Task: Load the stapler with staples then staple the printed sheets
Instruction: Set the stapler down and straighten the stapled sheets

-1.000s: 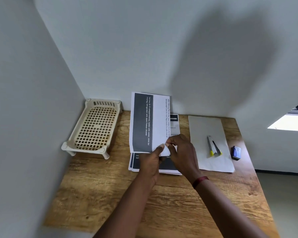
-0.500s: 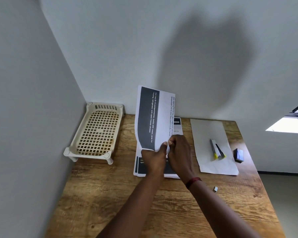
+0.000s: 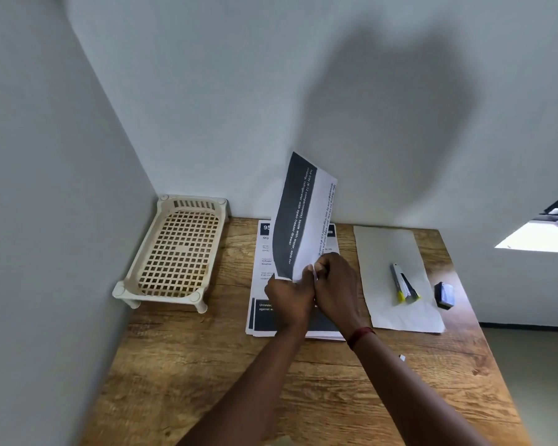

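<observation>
Overhead, wooden desk (image 3: 207,381) meets grey corner walls (image 3: 207,91).

Two hands (image 3: 316,284), one stapler (image 3: 403,284), one tray (image 3: 174,252), one staple box (image 3: 444,295).

Wooden table (image 3: 207,391), brown, strong grain, set into a corner of the room. Left wall (image 3: 39,220) and back wall (image 3: 239,75) plain, pale grey-white, meeting at the table's far left corner. Large soft shadow (image 3: 390,123) falls on the back wall. Bright window opening (image 3: 541,236) at the right edge. Grey floor (image 3: 535,381) shows past the table's right edge, with a dark skirting line (image 3: 529,326).
</observation>
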